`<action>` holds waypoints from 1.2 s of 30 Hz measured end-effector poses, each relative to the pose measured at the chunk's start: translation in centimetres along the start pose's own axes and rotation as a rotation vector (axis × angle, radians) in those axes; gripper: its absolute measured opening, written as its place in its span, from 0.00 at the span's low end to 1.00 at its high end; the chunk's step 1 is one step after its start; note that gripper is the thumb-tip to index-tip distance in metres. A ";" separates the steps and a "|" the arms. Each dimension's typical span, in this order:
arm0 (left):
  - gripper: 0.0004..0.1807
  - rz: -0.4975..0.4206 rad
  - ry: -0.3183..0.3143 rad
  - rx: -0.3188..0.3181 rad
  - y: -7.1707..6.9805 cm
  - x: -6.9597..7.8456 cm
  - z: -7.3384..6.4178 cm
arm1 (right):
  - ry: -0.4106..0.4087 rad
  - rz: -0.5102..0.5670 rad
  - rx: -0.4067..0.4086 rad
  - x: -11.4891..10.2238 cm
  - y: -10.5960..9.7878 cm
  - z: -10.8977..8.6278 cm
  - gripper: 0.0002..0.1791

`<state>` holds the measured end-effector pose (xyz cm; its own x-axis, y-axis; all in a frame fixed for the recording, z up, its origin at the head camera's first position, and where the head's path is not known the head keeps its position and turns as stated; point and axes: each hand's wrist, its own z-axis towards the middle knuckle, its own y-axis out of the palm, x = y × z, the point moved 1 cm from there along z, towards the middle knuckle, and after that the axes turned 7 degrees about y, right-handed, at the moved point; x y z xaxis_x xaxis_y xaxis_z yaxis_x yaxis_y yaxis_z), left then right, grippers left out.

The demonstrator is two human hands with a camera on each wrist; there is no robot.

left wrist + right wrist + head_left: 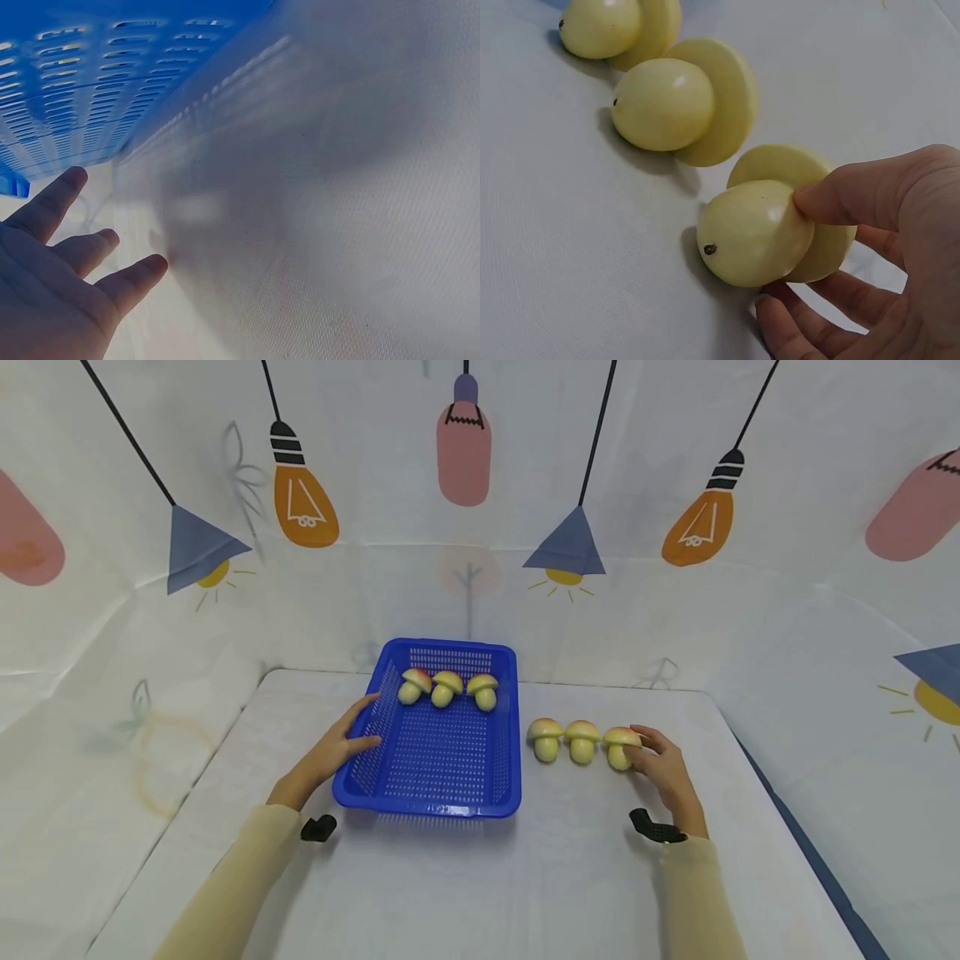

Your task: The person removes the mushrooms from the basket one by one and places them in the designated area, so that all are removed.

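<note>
Pinch: right hand (pixel 670 777) on red-yellow mushroom-shaped piece (pixel 618 750), best gentle. Left hand (pixel 330 756), fingers spread, beside blue plastic basket (pixel 442 764).

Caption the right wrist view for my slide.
The right hand grips one pale yellow mushroom, with two more mushrooms lined up beyond it on the white tabletop.

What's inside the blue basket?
Three mushrooms, side by side toward the far end of the basket. Nearer, its bare slotted floor shows. The patches directly beneath the mushrooms are covered and can't be seen.
</note>
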<state>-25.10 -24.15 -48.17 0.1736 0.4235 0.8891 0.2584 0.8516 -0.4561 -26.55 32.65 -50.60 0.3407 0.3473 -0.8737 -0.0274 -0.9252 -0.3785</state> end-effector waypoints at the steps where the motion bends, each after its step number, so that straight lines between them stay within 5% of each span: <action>1: 0.44 -0.001 -0.001 0.001 0.0 0.0 0.0 | 0.001 0.005 -0.003 0.0 0.1 0.0 0.35; 36: 0.43 -0.012 -0.001 0.014 0.2 -0.1 -0.1 | 0.010 -0.007 -0.044 0.0 0.4 -0.2 0.40</action>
<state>-24.99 -24.11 -48.37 0.1696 0.4137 0.8945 0.2474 0.8607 -0.4450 -26.41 32.29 -50.71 0.3499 0.3524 -0.8680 0.0158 -0.9286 -0.3706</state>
